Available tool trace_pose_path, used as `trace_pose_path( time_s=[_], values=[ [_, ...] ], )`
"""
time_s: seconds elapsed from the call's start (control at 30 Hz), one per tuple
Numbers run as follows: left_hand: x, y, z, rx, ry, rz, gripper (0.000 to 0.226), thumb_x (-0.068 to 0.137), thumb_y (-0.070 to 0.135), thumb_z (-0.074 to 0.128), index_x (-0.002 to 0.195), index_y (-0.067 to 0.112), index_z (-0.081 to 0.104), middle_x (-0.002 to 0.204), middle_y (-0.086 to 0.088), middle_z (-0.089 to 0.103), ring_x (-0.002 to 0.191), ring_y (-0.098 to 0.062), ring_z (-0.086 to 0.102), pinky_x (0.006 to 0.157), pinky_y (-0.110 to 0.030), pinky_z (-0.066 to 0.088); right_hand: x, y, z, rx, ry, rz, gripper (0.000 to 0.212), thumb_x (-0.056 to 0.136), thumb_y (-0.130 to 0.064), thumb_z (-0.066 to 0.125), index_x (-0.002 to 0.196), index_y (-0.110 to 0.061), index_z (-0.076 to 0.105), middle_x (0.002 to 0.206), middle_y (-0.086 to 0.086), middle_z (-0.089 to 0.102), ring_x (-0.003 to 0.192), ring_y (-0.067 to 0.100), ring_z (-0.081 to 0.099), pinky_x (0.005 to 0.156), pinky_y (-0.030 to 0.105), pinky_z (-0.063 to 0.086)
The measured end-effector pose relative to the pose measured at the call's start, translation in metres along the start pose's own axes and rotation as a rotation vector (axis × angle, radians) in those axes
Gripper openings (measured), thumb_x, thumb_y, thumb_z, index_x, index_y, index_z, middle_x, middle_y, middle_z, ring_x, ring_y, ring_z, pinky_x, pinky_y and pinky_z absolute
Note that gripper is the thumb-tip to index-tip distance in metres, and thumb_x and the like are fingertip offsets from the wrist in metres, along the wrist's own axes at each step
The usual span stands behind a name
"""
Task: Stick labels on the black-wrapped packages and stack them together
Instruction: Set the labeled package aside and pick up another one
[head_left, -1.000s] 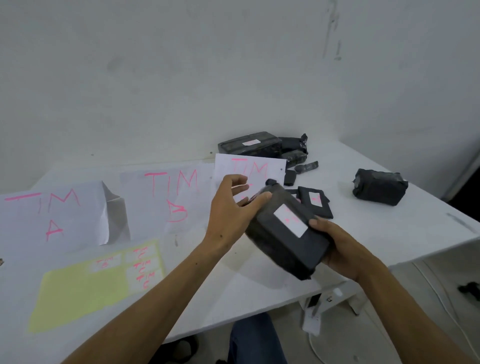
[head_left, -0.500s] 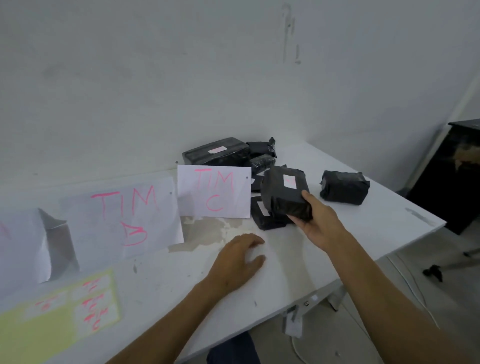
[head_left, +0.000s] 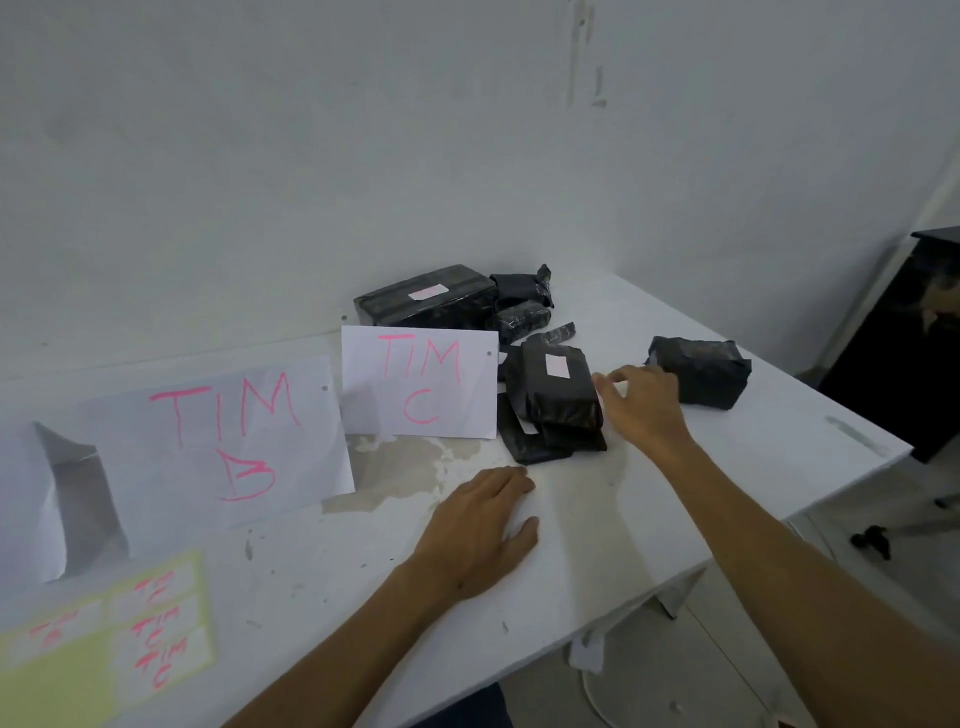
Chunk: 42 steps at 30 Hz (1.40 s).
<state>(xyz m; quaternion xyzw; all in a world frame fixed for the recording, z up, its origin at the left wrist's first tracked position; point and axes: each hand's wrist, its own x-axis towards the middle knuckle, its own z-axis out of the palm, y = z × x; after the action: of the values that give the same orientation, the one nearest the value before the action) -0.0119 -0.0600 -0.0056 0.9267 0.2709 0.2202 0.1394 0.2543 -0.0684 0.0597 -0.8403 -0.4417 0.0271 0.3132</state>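
A white counter (head_left: 649, 499) is seen against a pale wall; no box or tray is seen on it, and the packages lie straight on its surface. A labelled black package (head_left: 558, 387) is set on top of two flatter black packages (head_left: 535, 441), just right of a white sheet marked "TIM C" (head_left: 421, 387); its wrap is glossy and creased, and a small white label (head_left: 557, 365) is stuck near its far end. Behind the sheet a long black package (head_left: 423, 301) carrying its own white label is laid by the wall, with two smaller black bundles (head_left: 522, 306) just beside it; a narrow black piece (head_left: 558, 332) lies between these and the stack. An unlabelled black package (head_left: 698, 376) is placed well right of the stack, near the counter's far corner.

The right hand (head_left: 641, 405) is held between the stack and the unlabelled package; its fingers are spread and clamped on nothing, the thumb just at the stack's edge. The left hand (head_left: 480, 525) is laid flat on the counter, palm down, fingers loosely together and holding nothing.

A sheet marked "TIM B" (head_left: 218, 441) is spread to the left; a yellow label sheet (head_left: 104, 639) with pink-lettered labels is seen at the near left corner, blurred.
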Motion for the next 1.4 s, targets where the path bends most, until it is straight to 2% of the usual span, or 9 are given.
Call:
trace_pose_path(
  time_s=[0.1,0.2,0.33,0.47,0.63,0.97,1.13,1.23,1.4],
  values=[
    [0.001,-0.001,0.003,0.006,0.022,0.014,0.049,0.100,0.048,0.045,0.140,0.021,0.051,0.144,0.005,0.052,0.129,-0.010,0.048,0.108,-0.019,0.032,0.010,0.022,-0.021,-0.171,0.136,-0.008,0.036,0.092,-0.030,0.066,0.119,-0.005,0.063,0.130,0.021,0.054,0.128,0.039,0.038,0.103,0.046,0.037],
    [0.003,-0.001,0.004,0.008,0.036,0.031,0.047,0.098,0.050,0.043,0.135,0.021,0.053,0.137,0.006,0.055,0.123,-0.010,0.051,0.105,-0.024,0.038,0.020,0.042,-0.041,-0.380,0.187,-0.026,0.055,0.082,-0.019,0.075,0.129,-0.002,0.053,0.141,0.022,0.044,0.133,0.040,0.033,0.104,0.050,0.039],
    [0.004,0.000,0.003,0.003,0.056,0.036,0.045,0.098,0.050,0.043,0.131,0.022,0.053,0.133,0.007,0.056,0.119,-0.010,0.052,0.104,-0.025,0.042,0.045,0.063,-0.049,-0.348,0.023,0.155,0.091,0.072,-0.047,0.084,0.146,-0.023,0.036,0.161,0.016,0.016,0.147,0.044,0.013,0.116,0.056,0.028],
    [0.004,-0.001,0.004,-0.009,0.070,0.034,0.045,0.097,0.050,0.045,0.130,0.021,0.054,0.132,0.007,0.057,0.119,-0.010,0.053,0.104,-0.026,0.044,0.053,0.062,-0.035,-0.073,-0.042,0.315,0.100,0.069,-0.065,0.081,0.149,-0.033,0.030,0.164,0.007,0.001,0.147,0.046,0.009,0.113,0.060,0.026],
    [0.005,-0.003,0.006,0.002,0.102,0.040,0.047,0.096,0.049,0.049,0.131,0.019,0.056,0.131,0.006,0.058,0.116,-0.010,0.054,0.100,-0.027,0.046,0.041,0.058,-0.018,0.030,0.239,0.271,0.072,0.076,-0.046,0.083,0.131,-0.022,0.043,0.150,0.014,0.019,0.126,0.048,0.031,0.092,0.052,0.048],
    [0.019,0.000,0.010,0.079,0.198,0.072,0.040,0.091,0.047,0.060,0.117,0.017,0.063,0.112,0.004,0.063,0.096,-0.011,0.057,0.083,-0.027,0.052,0.007,0.047,0.000,0.080,0.377,0.145,0.063,0.071,-0.044,0.081,0.119,-0.025,0.044,0.145,0.009,0.025,0.121,0.041,0.038,0.073,0.042,0.049],
    [0.021,0.002,0.008,0.055,0.200,0.067,0.036,0.091,0.044,0.062,0.117,0.018,0.063,0.114,0.004,0.063,0.100,-0.012,0.058,0.088,-0.029,0.054,-0.019,0.029,0.002,0.224,0.420,0.109,0.066,0.074,-0.042,0.078,0.127,-0.023,0.042,0.144,0.007,0.028,0.121,0.037,0.041,0.074,0.038,0.047],
    [0.025,0.010,0.001,-0.065,0.227,0.008,0.032,0.094,0.043,0.061,0.117,0.020,0.061,0.114,0.006,0.061,0.101,-0.009,0.056,0.090,-0.026,0.051,-0.038,0.013,-0.001,0.408,0.447,0.013,0.072,0.076,-0.039,0.076,0.135,-0.022,0.039,0.142,0.004,0.029,0.123,0.031,0.043,0.087,0.035,0.050],
    [0.043,0.022,-0.032,-0.417,0.342,-0.145,0.042,0.091,0.033,0.069,0.127,0.019,0.053,0.118,0.005,0.058,0.106,-0.008,0.057,0.089,-0.030,0.052,-0.070,-0.029,-0.011,0.616,0.265,-0.170,0.063,0.084,-0.036,0.073,0.138,-0.021,0.045,0.138,0.004,0.041,0.117,0.006,0.048,0.096,0.011,0.047]
  ],
)
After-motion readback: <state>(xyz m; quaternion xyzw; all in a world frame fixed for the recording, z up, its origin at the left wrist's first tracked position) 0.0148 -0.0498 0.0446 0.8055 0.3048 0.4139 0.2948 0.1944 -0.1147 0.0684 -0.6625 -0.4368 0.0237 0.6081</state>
